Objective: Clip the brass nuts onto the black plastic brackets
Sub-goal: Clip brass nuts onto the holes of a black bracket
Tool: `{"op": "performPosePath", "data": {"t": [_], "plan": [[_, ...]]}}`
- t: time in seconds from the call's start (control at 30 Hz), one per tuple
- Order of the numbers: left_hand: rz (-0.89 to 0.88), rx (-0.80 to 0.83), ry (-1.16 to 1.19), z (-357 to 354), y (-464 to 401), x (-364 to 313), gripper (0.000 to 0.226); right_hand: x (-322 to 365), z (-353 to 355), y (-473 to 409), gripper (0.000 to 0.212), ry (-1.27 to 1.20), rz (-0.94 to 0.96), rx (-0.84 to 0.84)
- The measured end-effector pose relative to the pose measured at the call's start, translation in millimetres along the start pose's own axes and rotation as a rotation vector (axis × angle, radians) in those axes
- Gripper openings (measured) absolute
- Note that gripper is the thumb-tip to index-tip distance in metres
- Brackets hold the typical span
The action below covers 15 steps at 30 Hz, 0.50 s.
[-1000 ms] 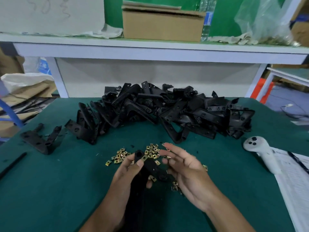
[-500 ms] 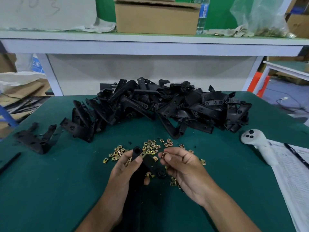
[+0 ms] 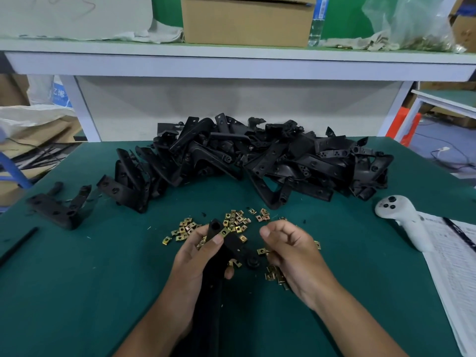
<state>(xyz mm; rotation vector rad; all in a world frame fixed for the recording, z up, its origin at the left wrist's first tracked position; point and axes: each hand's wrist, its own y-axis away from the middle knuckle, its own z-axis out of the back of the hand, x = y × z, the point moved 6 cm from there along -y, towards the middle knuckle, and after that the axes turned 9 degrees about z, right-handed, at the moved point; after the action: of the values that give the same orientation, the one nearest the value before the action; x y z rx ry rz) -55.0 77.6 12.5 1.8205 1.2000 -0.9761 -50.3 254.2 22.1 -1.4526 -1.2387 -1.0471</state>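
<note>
Nearest us, the left hand (image 3: 195,261) grips a black bracket (image 3: 226,247), thumb pressed on its upper face. The right hand (image 3: 291,249) hovers beside it, fingers curled; we cannot tell whether it holds a nut. Loose brass nuts (image 3: 235,221) lie scattered on the green mat (image 3: 77,279) around both hands. Beyond them sits the bracket pile (image 3: 257,161).

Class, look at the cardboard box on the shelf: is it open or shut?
Cannot tell. The cardboard box stands on the white shelf, but the frame cuts off its top, so its flaps are largely out of view.
</note>
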Motion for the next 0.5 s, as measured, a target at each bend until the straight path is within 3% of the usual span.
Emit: {"op": "performPosePath", "data": {"t": [0.2,0.33,0.5], "plan": [[-0.018,0.004,0.005,1.7,-3.8,0.1,0.023,-1.7,-0.2,-0.7,0.028,-0.086,-0.037,0.036],[-0.051,-0.030,-0.067,0.0,-3.4,-2.4,0.048,-1.7,-5.2,-0.1,0.037,-0.136,-0.063,0.088],[-0.036,-0.048,-0.101,1.7,-1.6,-2.1,0.054,1.2,-9.0,0.9,0.044,-0.146,-0.056,0.113]]}}
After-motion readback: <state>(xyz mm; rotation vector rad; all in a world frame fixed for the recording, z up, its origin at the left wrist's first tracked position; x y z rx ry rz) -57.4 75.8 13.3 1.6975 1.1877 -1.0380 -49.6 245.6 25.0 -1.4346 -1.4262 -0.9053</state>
